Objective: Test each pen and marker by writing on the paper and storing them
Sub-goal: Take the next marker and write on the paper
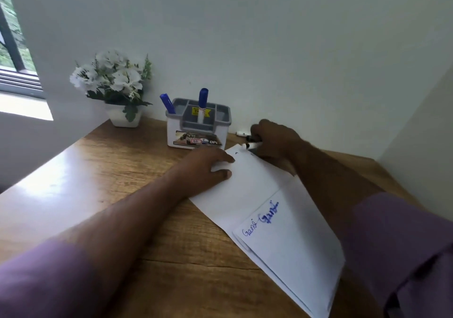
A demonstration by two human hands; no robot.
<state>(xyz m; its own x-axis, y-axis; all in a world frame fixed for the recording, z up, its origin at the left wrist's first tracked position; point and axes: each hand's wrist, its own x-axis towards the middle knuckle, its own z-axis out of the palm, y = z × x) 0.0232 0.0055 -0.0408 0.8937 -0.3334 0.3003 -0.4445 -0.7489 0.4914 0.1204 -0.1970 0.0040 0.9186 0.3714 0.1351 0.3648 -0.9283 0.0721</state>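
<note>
A folded white paper [282, 232] lies on the wooden desk, with blue writing on its near half. My left hand [208, 168] rests on the paper's far left edge. My right hand [272, 138] grips a marker with a white body and black end [248, 145] just past the paper's far corner. More pens lie under that hand, one white tip [240, 134] showing by the wall. A white and grey organiser [221, 131] stands behind, with a blue-capped marker [203, 104] upright in its middle and a blue pen [167, 103] leaning at its left end.
A white pot of white flowers [115, 89] stands at the desk's back left corner. A window [14, 48] is at far left. White walls close the desk behind and on the right. The desk [98, 170] shows bare wood on the left.
</note>
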